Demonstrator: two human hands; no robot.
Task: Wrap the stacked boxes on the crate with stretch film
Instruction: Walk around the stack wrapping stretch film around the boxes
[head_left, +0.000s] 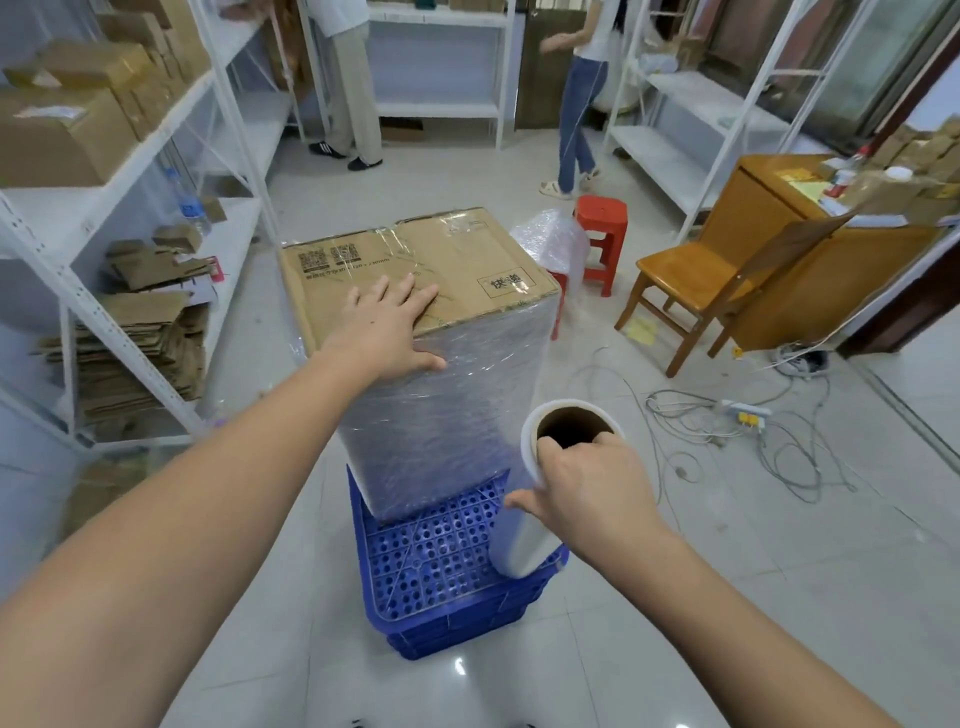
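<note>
Nearest to the camera, the right hand (587, 488) grips the upper end of the stretch film roll (524, 509), fingers curled over the rim of its brown cardboard core. The roll's long axis stands nearly upright, just beside the right front corner of the stacked boxes (431, 395), and a sheet of film (540, 358) runs from the roll to that corner. I judge the next pass must carry the roll around this corner, so the right hand is the nearer one. The boxes stand on a blue perforated plastic crate (447, 561), their sides already covered with cloudy, wrinkled film. Farther, the left hand (392, 322) presses flat, fingers spread, on the bare brown cardboard top.
</note>
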